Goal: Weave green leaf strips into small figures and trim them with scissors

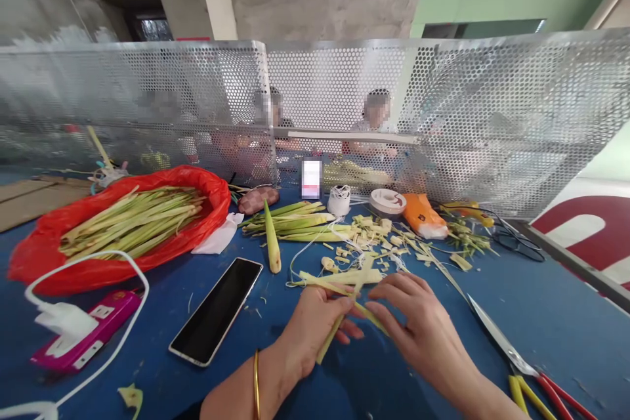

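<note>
My left hand [315, 321] is closed on crossed pale-green leaf strips [365, 279], with its thumb pressing near the crossing. One strip end points down toward me; another slants right to my right hand [418, 315]. That hand is half curled, thumb and fingers apart, with the thumb against or just above the slanting strip; contact is hard to tell. Just beyond lie more cut leaf pieces [380, 226] and white thread. To the right rest scissors [516, 359] with red and yellow handles, blades partly hidden by nothing.
A red plastic bag [197, 177] of long leaves is at left, near a black phone [216, 312] and a purple power strip [93, 331]. A thread spool [338, 201], tape roll [388, 202] and orange packet [424, 213] stand before a perforated metal screen [335, 92]; people sit behind.
</note>
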`<state>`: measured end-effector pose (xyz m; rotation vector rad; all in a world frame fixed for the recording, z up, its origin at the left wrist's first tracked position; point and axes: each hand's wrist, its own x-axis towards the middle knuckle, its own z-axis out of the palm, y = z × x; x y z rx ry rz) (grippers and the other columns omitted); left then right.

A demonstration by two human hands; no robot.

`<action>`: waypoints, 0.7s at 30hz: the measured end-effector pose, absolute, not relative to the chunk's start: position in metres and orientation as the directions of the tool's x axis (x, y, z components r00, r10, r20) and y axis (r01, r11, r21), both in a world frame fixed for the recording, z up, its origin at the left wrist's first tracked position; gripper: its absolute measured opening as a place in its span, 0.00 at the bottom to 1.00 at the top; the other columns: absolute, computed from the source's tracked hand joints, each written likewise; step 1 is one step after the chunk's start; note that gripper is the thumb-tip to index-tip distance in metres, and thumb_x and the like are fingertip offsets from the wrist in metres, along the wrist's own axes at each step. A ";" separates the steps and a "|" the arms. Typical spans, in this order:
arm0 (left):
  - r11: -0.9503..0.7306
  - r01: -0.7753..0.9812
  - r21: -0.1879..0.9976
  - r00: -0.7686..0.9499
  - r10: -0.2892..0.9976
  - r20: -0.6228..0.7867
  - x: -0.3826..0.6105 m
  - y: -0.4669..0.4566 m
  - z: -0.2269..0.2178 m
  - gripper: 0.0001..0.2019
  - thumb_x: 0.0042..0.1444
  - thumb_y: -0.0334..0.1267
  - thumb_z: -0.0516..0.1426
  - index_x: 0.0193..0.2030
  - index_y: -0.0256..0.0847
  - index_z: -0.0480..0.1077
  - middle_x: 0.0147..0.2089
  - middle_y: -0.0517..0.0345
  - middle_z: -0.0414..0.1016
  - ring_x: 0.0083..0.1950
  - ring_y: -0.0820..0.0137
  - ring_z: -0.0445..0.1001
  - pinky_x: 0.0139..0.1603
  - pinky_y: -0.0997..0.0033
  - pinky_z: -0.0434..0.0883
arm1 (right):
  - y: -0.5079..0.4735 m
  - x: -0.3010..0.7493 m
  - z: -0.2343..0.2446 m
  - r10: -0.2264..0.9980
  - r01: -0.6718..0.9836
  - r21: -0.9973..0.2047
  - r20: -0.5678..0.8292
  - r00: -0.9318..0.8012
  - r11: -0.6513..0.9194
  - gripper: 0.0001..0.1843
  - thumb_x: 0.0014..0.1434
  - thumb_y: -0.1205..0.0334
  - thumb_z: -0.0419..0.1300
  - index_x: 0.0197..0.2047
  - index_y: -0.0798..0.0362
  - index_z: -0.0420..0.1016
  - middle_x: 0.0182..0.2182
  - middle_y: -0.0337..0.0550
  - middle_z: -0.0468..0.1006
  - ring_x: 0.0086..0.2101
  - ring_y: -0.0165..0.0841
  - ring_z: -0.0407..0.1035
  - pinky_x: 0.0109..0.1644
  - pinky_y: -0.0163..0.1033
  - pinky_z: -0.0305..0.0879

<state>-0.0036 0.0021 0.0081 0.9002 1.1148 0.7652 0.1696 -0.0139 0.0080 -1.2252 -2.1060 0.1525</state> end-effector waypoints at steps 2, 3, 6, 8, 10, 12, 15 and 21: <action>0.407 0.055 0.912 0.404 0.826 -0.393 -0.003 -0.004 0.008 0.13 0.54 0.44 0.59 0.37 0.35 0.75 0.31 0.51 0.79 0.19 0.76 0.73 0.19 0.80 0.62 | -0.015 0.171 0.013 0.790 0.734 -0.407 0.544 -0.284 0.544 0.08 0.63 0.59 0.57 0.39 0.48 0.77 0.34 0.43 0.77 0.36 0.36 0.71 0.47 0.44 0.61; 0.373 0.122 0.920 0.468 0.796 -0.384 -0.002 -0.009 0.007 0.13 0.54 0.45 0.58 0.33 0.35 0.75 0.30 0.51 0.79 0.18 0.77 0.72 0.18 0.80 0.61 | -0.016 0.171 0.015 0.811 0.732 -0.432 0.514 -0.281 0.527 0.07 0.62 0.59 0.58 0.39 0.47 0.78 0.33 0.42 0.77 0.35 0.36 0.71 0.45 0.43 0.61; 0.270 0.253 0.929 0.549 0.751 -0.367 0.002 -0.022 -0.002 0.14 0.53 0.44 0.57 0.22 0.37 0.72 0.25 0.53 0.77 0.15 0.77 0.68 0.18 0.79 0.61 | -0.018 0.166 0.015 0.920 0.665 -0.636 0.266 -0.288 0.392 0.05 0.55 0.58 0.65 0.35 0.48 0.79 0.26 0.36 0.73 0.30 0.33 0.69 0.36 0.37 0.62; 0.243 0.286 0.927 0.543 0.756 -0.366 0.005 -0.026 -0.008 0.14 0.52 0.43 0.58 0.20 0.38 0.70 0.23 0.54 0.75 0.15 0.76 0.67 0.19 0.77 0.62 | -0.019 0.161 0.013 0.950 0.596 -0.755 0.114 -0.291 0.273 0.05 0.52 0.60 0.66 0.29 0.50 0.77 0.22 0.34 0.70 0.26 0.30 0.65 0.29 0.34 0.60; 0.264 0.296 0.918 0.522 0.760 -0.386 0.006 -0.025 -0.011 0.14 0.51 0.44 0.58 0.20 0.38 0.71 0.22 0.55 0.75 0.16 0.75 0.68 0.19 0.77 0.61 | -0.021 0.158 0.011 0.960 0.554 -0.799 0.100 -0.262 0.234 0.11 0.54 0.62 0.64 0.23 0.52 0.70 0.21 0.33 0.67 0.24 0.28 0.63 0.27 0.32 0.58; 0.319 0.263 0.911 0.482 0.774 -0.410 0.006 -0.021 -0.009 0.16 0.52 0.48 0.57 0.22 0.38 0.72 0.23 0.54 0.75 0.17 0.75 0.69 0.18 0.78 0.59 | -0.023 0.157 0.011 0.949 0.572 -0.758 0.233 -0.211 0.313 0.13 0.58 0.64 0.60 0.23 0.52 0.67 0.22 0.35 0.69 0.25 0.29 0.64 0.29 0.33 0.60; 0.404 0.127 0.906 0.382 0.823 -0.421 0.005 -0.012 -0.003 0.17 0.50 0.50 0.58 0.24 0.36 0.72 0.24 0.55 0.76 0.19 0.74 0.71 0.19 0.79 0.58 | -0.028 0.156 0.011 0.801 0.642 -0.533 0.552 -0.230 0.551 0.08 0.61 0.67 0.56 0.29 0.51 0.69 0.25 0.37 0.73 0.28 0.30 0.67 0.35 0.35 0.61; 0.430 -0.158 0.889 0.261 0.886 -0.383 0.003 -0.008 0.001 0.14 0.47 0.45 0.60 0.25 0.35 0.74 0.19 0.60 0.68 0.21 0.76 0.66 0.23 0.78 0.63 | -0.035 0.144 -0.002 0.560 0.719 -0.131 0.725 -0.400 0.683 0.14 0.66 0.71 0.49 0.34 0.50 0.73 0.28 0.37 0.79 0.29 0.30 0.72 0.53 0.43 0.55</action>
